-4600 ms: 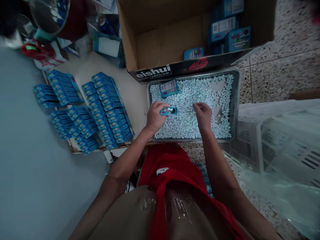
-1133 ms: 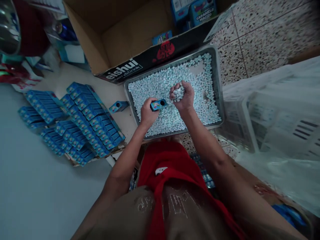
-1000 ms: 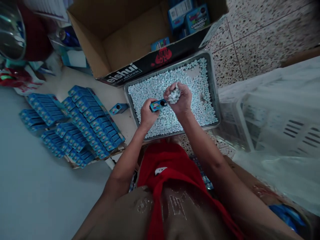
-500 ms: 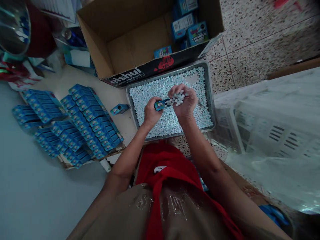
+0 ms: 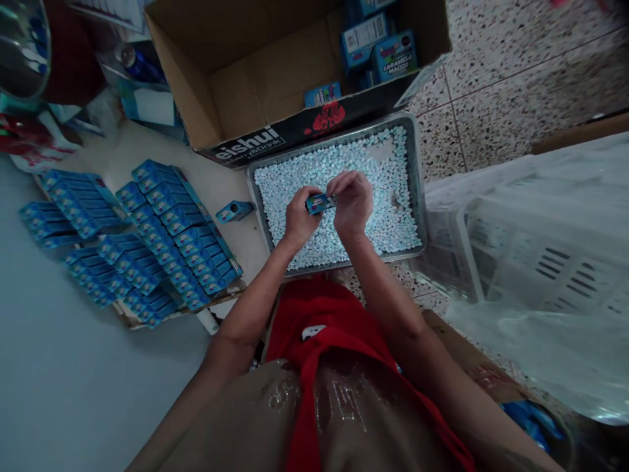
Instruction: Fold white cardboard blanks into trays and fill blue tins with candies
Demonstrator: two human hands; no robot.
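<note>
Over a metal tray [image 5: 419,177] filled with small pale blue and white candies [image 5: 289,178], my left hand [image 5: 301,219] is closed round a small blue candy box [image 5: 316,204]. The box lies nearly level, its end toward the right. My right hand [image 5: 354,204] is cupped and turned over against that end, fingers curled above it. A few pale candies show between the palm and the box; the rest of the palm's contents is hidden. Just left of the tray, another small blue box [image 5: 234,211] lies on the table.
Rows of small blue boxes [image 5: 167,223] cover the table at left. Behind the tray stands a large open carton [image 5: 246,98] with several blue packages [image 5: 396,58] inside. White plastic crates [image 5: 540,229] under clear film stand at right. A red apron [image 5: 319,301] hangs below the tray.
My right hand has moved left and rolled over onto the box end; the candies heaped in its palm are now mostly out of sight. My left hand still holds the box.
</note>
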